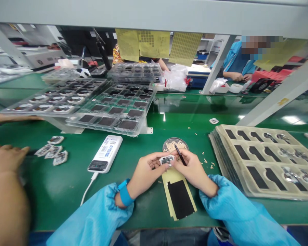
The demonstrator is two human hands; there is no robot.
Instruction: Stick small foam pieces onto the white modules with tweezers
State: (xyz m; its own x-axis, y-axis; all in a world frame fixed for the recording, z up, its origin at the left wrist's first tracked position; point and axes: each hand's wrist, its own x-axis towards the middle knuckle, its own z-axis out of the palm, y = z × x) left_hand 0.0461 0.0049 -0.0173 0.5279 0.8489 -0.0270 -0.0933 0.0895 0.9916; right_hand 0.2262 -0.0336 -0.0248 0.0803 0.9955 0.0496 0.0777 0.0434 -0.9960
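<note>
My left hand [149, 171] is closed around a small white-rimmed part with a dark, shiny middle [166, 160]. With its fingertips at the part's right edge, my right hand [192, 171] also grips a slim black tool, like tweezers or a pen [180, 154], slanting up to the left; its exact kind is unclear. Under my hands lies a yellow backing sheet [169, 176] with a black rectangular sticker [181, 200] on it. Just beyond them, a round dish [174, 140] holds many tiny beige pieces.
A white power bank [105, 153] with a cable and several similar white parts [53, 150] lie to the left. Stacked trays stand at right [246, 147] and back left [113, 109]. Another person's arm [9, 191] reaches in at far left. Metal posts [279, 87] frame the bench.
</note>
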